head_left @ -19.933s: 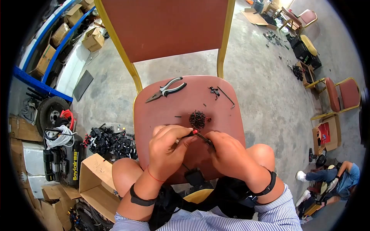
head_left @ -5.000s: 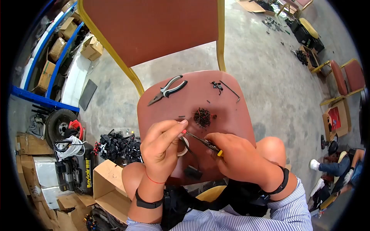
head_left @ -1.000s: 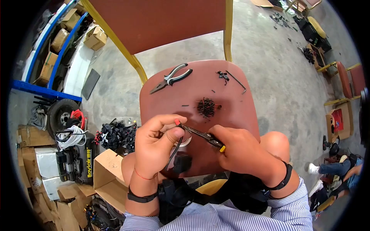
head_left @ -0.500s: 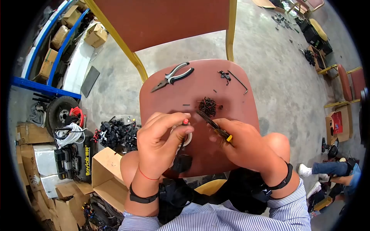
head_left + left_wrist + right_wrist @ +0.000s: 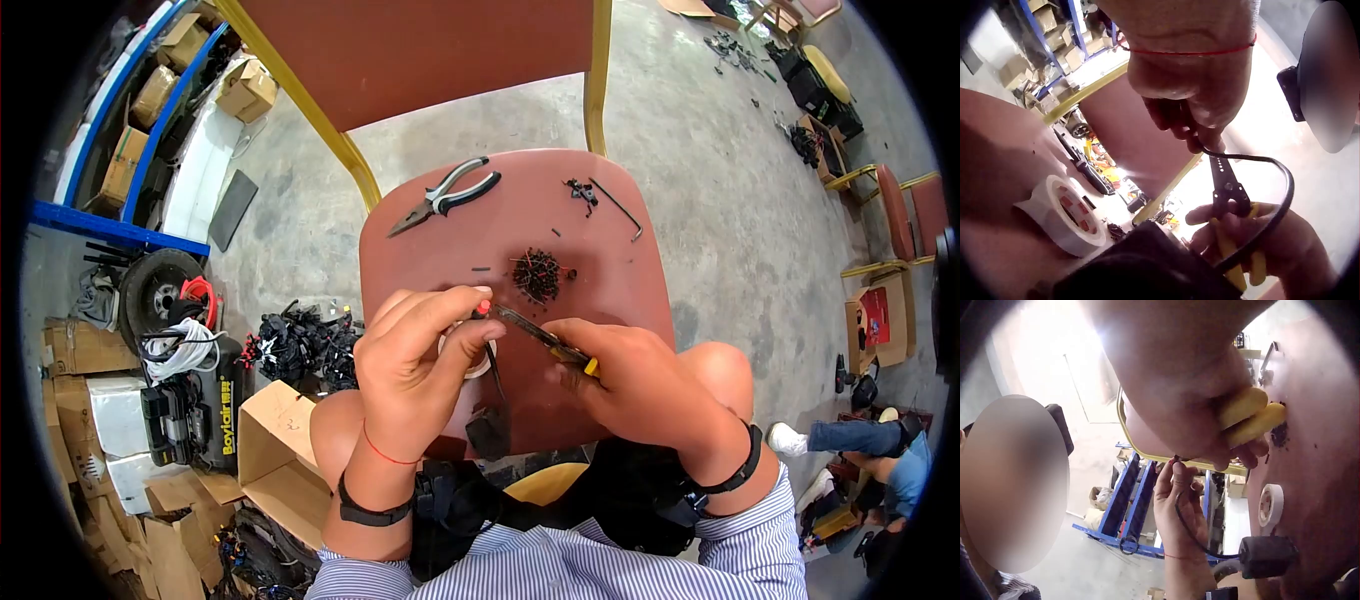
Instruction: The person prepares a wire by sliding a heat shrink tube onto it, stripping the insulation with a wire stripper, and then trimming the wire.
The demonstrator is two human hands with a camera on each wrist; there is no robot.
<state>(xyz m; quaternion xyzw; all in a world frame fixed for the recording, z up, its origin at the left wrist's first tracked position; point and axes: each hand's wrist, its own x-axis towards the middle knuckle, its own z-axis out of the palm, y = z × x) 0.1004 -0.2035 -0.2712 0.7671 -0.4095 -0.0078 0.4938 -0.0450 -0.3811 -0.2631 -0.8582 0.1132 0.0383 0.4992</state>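
Observation:
Between thumb and fingertips, my left hand [image 5: 412, 350] pinches a black cable [image 5: 1288, 181] close to its red end [image 5: 484, 308]. The cable curves down to a small black box [image 5: 1269, 556] hanging above the chair seat. My right hand [image 5: 640, 378] grips wire strippers [image 5: 1229, 185] by their yellow handles [image 5: 1254, 419]. Their tip points at the red end, right beside it in the head view. Seen from the left wrist, the row of holes in the blade runs up to the left fingertips.
The red-brown chair seat [image 5: 400, 285] carries long-nose pliers [image 5: 440, 198], a hex key [image 5: 618, 208], small black parts [image 5: 580, 196] and a pile of dark clippings [image 5: 538, 276]. A white tape roll [image 5: 1063, 215] lies below the left hand. A cardboard box [image 5: 275, 440] stands left of the knees.
One second ago the strippers were at the red end; half a second ago they stood apart to its right. Now their tip is back close beside it. The black box has swung slightly right.

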